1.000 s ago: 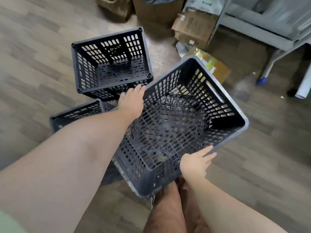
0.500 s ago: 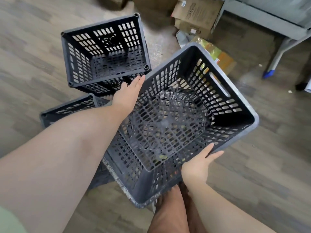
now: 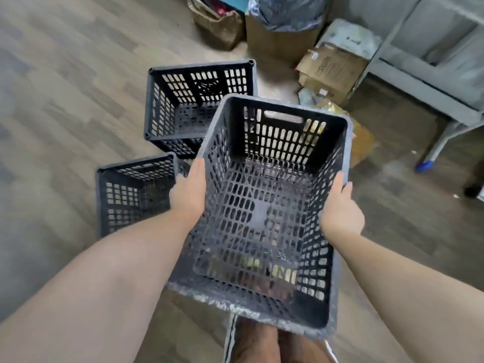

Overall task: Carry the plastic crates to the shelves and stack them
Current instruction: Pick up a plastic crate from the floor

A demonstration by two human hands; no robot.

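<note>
I hold a dark grey slatted plastic crate (image 3: 262,213) in the air in front of me, its open top toward the camera. My left hand (image 3: 188,195) presses flat against its left wall, thumb along the rim. My right hand (image 3: 340,213) presses against its right wall in the same way. The fingers on the outer sides are hidden. A second empty crate (image 3: 183,100) stands on the floor just beyond it. A third crate (image 3: 131,195) sits on the floor to the left of my left hand. The grey metal shelf frame (image 3: 432,74) stands at the upper right.
Flattened cardboard boxes (image 3: 330,72), a yellow packet (image 3: 362,134), a box lined with a plastic bag (image 3: 285,17) and a brown paper bag (image 3: 214,24) crowd the floor ahead. Bare wood-look floor spreads to the left. My legs show under the held crate.
The held crate has swung round to sit square in front of me and risen. My hands have shifted to its two opposite side walls.
</note>
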